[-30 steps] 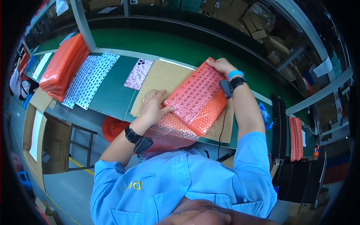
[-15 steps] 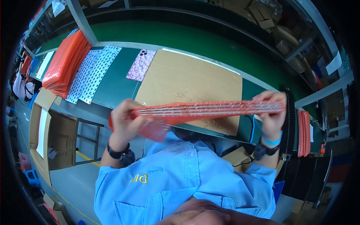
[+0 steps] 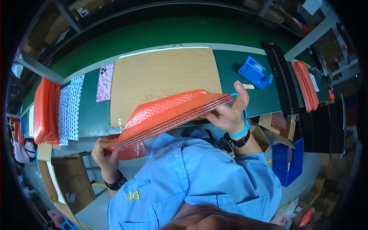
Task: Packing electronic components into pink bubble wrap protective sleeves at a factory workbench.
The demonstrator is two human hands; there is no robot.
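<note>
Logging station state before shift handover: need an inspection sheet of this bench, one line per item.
Surface: green bench, a large cardboard sheet lying flat on it.
Job's things: stack of red bubble-wrap bags, held edge-on and tilted above the bench's near edge.
Clutter: blue tape dispenser; patterned phone cases; more red bags piled at far left and far right; black trays.
Grippers: left hand grips the stack's lower end, right hand the upper end.
Cables: nothing seen.
Surroundings: cardboard boxes and a blue bin below the bench.
</note>
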